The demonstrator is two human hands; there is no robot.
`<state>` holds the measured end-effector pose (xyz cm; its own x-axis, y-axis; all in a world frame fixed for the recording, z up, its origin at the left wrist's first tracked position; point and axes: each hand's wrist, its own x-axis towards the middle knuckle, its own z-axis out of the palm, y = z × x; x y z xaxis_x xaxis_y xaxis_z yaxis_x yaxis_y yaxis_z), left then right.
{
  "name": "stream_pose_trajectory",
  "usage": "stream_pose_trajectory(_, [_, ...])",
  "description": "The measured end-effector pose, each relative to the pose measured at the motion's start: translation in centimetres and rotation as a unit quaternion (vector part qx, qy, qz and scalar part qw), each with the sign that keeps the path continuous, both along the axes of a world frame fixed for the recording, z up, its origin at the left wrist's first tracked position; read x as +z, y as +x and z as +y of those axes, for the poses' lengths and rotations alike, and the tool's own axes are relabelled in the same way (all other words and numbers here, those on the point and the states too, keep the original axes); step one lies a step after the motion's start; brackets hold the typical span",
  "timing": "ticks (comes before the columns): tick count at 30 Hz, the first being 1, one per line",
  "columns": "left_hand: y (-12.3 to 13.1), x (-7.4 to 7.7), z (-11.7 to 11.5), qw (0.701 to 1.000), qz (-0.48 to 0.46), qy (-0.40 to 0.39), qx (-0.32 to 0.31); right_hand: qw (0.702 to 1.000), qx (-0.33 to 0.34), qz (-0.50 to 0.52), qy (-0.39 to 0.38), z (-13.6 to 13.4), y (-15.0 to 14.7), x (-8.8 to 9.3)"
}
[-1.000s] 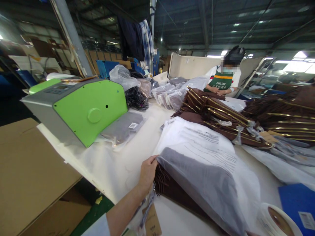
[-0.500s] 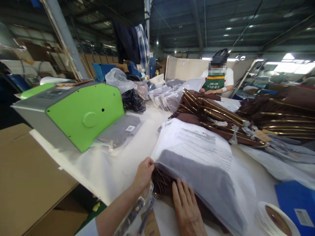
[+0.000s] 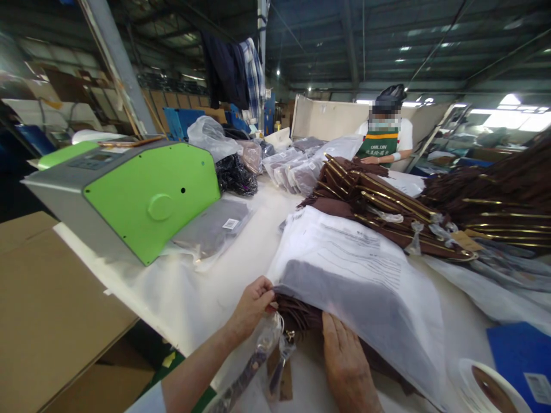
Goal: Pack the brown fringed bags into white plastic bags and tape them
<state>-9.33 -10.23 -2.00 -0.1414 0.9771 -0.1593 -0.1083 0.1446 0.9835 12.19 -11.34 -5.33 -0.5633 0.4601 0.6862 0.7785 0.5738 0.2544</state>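
Note:
A frosted plastic bag (image 3: 344, 258) with printed text lies before me, partly slid over a brown fringed bag (image 3: 297, 314). My left hand (image 3: 253, 307) pinches the plastic bag's near left corner. My right hand (image 3: 348, 358) lies with fingers stretched out on the brown item, its fingertips at the plastic's lower edge. A strap wrapped in clear plastic (image 3: 256, 358) and a brown card tag (image 3: 284, 378) hang out between my hands. Most of the brown item is hidden under the plastic.
A green and grey machine (image 3: 155, 198) stands at left beside a flat packed bag (image 3: 213, 229). Brown gold-trimmed bags (image 3: 379, 195) are piled behind and right. A tape roll (image 3: 486, 387) and blue box (image 3: 523, 355) sit at lower right. A co-worker (image 3: 383, 140) stands across the table.
My right hand has moved right and its fingers now reach the plastic's edge. My left hand keeps its pinch on the corner. The wrapped strap and tag show more.

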Motion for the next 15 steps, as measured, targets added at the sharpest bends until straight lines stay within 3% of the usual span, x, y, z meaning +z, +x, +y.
stream_pose_trajectory(3, [0.6,-0.5,0.7,0.999,-0.027,0.021,0.003,1.000,-0.005,0.014,-0.002,0.3,0.0,0.0])
stream_pose_trajectory(6, [0.8,-1.3,1.1,0.997,-0.057,0.047,-0.034,0.999,-0.030,0.040,0.014,0.5,-0.2,-0.4])
stream_pose_trajectory(10, [0.4,-3.4,2.0,0.991,-0.072,0.090,-0.066,0.996,-0.056,0.036,0.060,1.1,-0.5,-0.9])
stream_pose_trajectory(15, [0.6,-4.9,4.7,0.992,-0.082,0.066,-0.072,0.995,-0.080,0.012,0.062,1.1,-0.9,-0.7])
